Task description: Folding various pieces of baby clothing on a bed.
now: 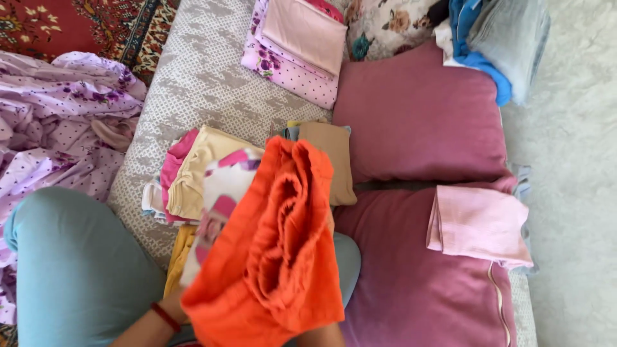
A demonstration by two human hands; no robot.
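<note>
A crumpled orange garment (273,257) is held up in front of me, low in the middle of the view. Both my hands are hidden behind it. Only my left wrist (168,315), with a thin red band, and a bit of my right forearm (321,337) show at its lower edge, so both hands seem to grip the cloth. Just behind it lies a pile of folded clothes (193,170) in cream, pink and white with a pink print. A folded tan piece (333,151) lies beside that pile.
My knee in teal trousers (77,270) is at lower left. Two magenta cushions (418,115) lie to the right, the nearer one bearing a folded pale pink cloth (479,225). Folded dotted pink sheets (295,51), blue and grey clothes (498,38), a lilac floral sheet (58,115).
</note>
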